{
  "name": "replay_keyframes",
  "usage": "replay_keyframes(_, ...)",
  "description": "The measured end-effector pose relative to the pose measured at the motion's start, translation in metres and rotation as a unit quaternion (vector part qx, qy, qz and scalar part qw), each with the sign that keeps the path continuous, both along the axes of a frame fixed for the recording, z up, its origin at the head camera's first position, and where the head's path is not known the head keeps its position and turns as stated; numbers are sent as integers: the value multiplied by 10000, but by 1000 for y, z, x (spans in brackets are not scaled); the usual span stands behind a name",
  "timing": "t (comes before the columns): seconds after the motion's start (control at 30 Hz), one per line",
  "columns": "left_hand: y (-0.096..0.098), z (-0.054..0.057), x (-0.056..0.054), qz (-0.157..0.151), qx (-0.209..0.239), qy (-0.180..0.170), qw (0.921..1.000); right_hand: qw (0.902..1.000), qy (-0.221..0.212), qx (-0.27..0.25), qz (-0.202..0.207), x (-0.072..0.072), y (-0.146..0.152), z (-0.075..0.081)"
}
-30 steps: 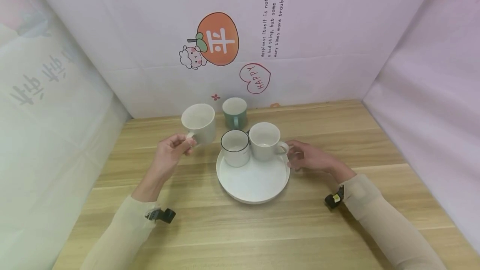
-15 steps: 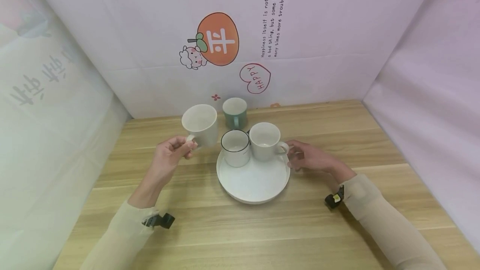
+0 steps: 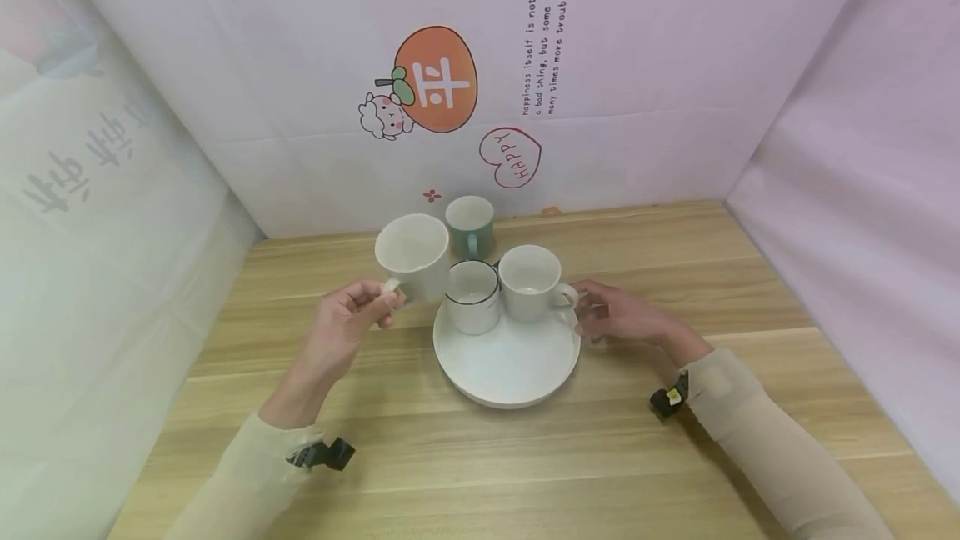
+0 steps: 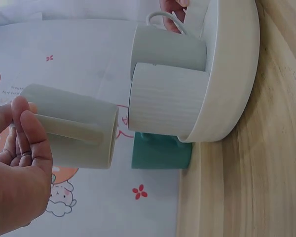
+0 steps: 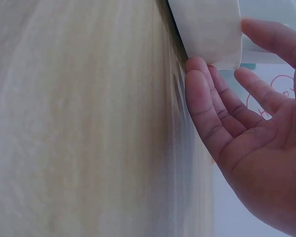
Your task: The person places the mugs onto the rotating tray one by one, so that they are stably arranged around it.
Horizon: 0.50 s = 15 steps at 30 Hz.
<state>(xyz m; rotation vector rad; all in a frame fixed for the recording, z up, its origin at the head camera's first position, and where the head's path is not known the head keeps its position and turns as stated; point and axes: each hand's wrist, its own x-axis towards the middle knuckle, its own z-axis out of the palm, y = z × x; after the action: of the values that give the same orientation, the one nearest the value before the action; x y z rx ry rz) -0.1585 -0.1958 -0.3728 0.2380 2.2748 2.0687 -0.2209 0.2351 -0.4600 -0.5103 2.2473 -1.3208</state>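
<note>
Mug [image 3: 416,258] in plain pale grey hangs above the bench [image 3: 420,465], just left of a round white tray [image 3: 510,367], as a person's left hand [image 3: 343,325] pinches its handle [image 4: 71,129]. The right hand [image 3: 624,313] stays loose, fingers [image 5: 200,94] spread at the tray's outer wall. Gripped on one side only, the mug could tip and its underside clip the nearby black-rimmed cup [image 3: 474,309] if carried across too low; a hard push from the right hand might slide the tray and jostle that cup and the second pale mug [image 3: 527,297] beside it. The held mug looks smooth and nearly upright, wide mouth upward, no contents visible. Behind stands a green cup [image 3: 469,237].
</note>
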Motion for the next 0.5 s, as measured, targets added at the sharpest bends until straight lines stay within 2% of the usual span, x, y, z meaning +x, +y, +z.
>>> replay_keyframes(0.33, 15, 1, 6, -305, 8, 83, 9995, 10000, -53, -12, -42, 1, -1, -1)
replay_keyframes(0.5, 24, 3, 8, -456, 154, 98, 9988, 10000, -76, -25, -53, 1, 0, -1)
